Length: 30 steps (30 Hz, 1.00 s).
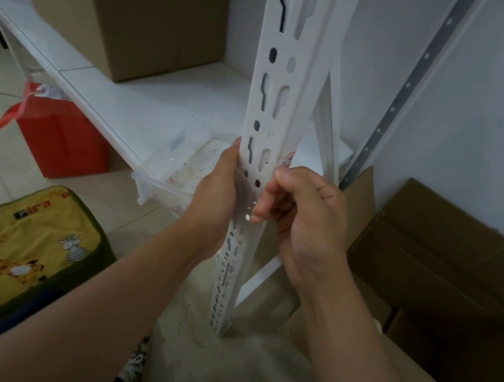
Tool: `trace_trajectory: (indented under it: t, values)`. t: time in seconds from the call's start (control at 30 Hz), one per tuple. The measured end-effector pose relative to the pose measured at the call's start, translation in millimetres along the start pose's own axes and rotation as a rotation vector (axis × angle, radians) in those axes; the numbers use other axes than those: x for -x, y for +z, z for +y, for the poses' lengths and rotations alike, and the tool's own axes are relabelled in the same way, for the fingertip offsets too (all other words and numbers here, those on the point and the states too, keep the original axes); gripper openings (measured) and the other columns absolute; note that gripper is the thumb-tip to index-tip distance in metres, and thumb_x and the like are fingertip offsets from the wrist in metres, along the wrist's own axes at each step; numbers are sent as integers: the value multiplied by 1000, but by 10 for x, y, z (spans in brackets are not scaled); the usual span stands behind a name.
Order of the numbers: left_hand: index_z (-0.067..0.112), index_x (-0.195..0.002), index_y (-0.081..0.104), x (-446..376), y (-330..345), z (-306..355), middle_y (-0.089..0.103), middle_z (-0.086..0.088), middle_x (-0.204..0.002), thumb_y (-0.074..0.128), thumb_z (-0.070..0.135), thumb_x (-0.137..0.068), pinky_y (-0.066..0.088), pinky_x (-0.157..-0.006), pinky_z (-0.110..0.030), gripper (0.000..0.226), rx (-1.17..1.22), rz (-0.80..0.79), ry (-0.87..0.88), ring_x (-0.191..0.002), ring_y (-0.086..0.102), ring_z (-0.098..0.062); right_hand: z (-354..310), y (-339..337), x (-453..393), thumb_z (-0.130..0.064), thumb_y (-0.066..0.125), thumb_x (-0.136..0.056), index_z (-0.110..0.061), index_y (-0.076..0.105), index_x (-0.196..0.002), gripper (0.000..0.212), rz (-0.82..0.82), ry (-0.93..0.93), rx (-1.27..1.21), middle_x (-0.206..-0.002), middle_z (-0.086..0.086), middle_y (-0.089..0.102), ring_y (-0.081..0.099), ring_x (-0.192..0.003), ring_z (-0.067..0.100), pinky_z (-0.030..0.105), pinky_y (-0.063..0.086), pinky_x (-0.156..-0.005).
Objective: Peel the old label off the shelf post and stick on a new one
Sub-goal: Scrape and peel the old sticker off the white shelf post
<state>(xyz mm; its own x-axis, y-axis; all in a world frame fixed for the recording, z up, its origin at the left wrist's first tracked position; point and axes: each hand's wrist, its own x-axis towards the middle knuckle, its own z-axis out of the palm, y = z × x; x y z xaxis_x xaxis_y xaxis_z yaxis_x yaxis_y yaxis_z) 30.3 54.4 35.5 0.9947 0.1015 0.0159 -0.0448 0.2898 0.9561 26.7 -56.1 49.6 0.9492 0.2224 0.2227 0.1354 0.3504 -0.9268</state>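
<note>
A white slotted shelf post (286,72) stands upright in the middle of the view. My left hand (214,197) holds its left edge at mid height, thumb along the front face. My right hand (301,219) has its fingers curled at the post's right edge, fingertips on the front face. A small red-and-white label (287,159) shows on the post's right side just above my right hand; most of it is hidden, and I cannot tell whether my fingers hold it.
A white shelf board (119,93) carries a big cardboard box (129,1) and a clear plastic tray (176,174). A red bag (58,136) and a yellow giraffe-print stool (14,253) sit on the floor left. Open cardboard boxes (444,275) lie right.
</note>
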Motion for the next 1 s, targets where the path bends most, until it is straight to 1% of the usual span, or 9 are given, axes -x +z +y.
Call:
trace_trajectory:
  t: [0.17,0.23,0.3,0.47,0.53,0.63,0.73,0.87,1.0]
  values:
    - [14,-80,67,-14,-4,-14,61,2,-55,27,39,-103,42,-60,-33,52,15,31,-25,-51,57,-11,-7,30,-17,2,51,-87,-4,61,-60,30,56,-9,69,-48,12,57,51,-43,26,33,47,-55]
    - [13,-84,67,-13,-18,-17,62,1,-57,26,39,-103,42,-62,-34,52,2,11,-22,-53,58,-12,2,26,-16,1,50,-87,-5,61,-59,31,62,-1,61,-48,12,57,51,-43,26,35,47,-56]
    - [12,-88,67,-10,-25,-17,62,2,-58,25,39,-104,42,-63,-35,52,-4,-5,-18,-55,58,-13,3,26,-6,1,48,-88,-6,61,-59,32,48,6,20,-49,12,57,51,-45,25,32,48,-55]
    - [16,-73,64,-36,-34,-29,57,4,-50,23,38,-103,40,-65,-37,55,-18,-33,3,-53,55,-14,3,29,-8,-3,48,-92,-9,61,-60,34,38,16,15,-50,11,57,52,-47,25,33,48,-58]
    - [14,-77,66,-41,-38,-24,60,1,-54,24,37,-103,41,-64,-36,54,-10,-21,-2,-54,57,-15,2,37,-18,-3,49,-91,-9,61,-59,35,53,6,40,-49,11,57,52,-46,25,36,47,-58]
    - [13,-83,68,-46,-43,-22,65,-1,-63,25,34,-103,44,-62,-33,52,-4,0,-13,-57,60,-14,-7,51,-28,0,49,-87,-5,60,-57,33,77,-14,101,-47,11,57,51,-43,24,34,48,-54]
    - [16,-86,70,-44,-50,-34,67,-2,-69,25,37,-104,45,-68,-36,53,-22,-9,-13,-63,62,-14,1,42,-19,1,49,-87,-4,60,-58,32,82,-17,96,-47,12,56,51,-42,25,31,49,-52]
    - [15,-85,68,-47,-53,-34,63,0,-63,25,39,-104,42,-66,-37,53,-20,-23,-8,-60,58,-14,20,30,7,-8,51,-88,-8,63,-62,29,27,-13,8,-50,11,58,52,-47,25,33,48,-56]
    - [14,-95,71,-57,-54,-47,66,-2,-69,27,43,-103,44,-70,-39,53,-36,16,-22,-62,60,-16,6,24,-9,-2,48,-91,-1,60,-64,29,41,-22,72,-50,12,58,52,-45,25,35,47,-56]
